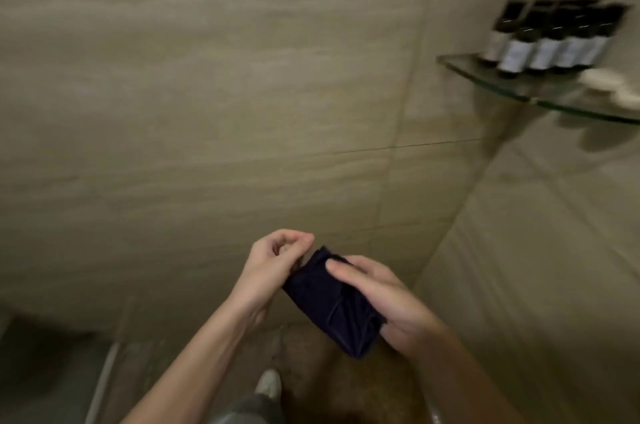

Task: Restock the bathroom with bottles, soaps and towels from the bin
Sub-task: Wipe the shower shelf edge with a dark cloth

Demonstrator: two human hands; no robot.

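Observation:
A folded dark navy towel is held low in the middle of the head view, in front of the tiled wall. My right hand grips its right side with the thumb laid across the top. At the towel's upper left corner my left hand has its fingers curled and pinches the edge. Several dark bottles with pale labels stand in rows on a glass corner shelf at the upper right. Pale soaps lie blurred at the shelf's right end.
Beige tiled walls meet in a corner on the right. Below are a brown stone floor, my shoe and a pale strip along the floor at lower left. The bin is out of sight.

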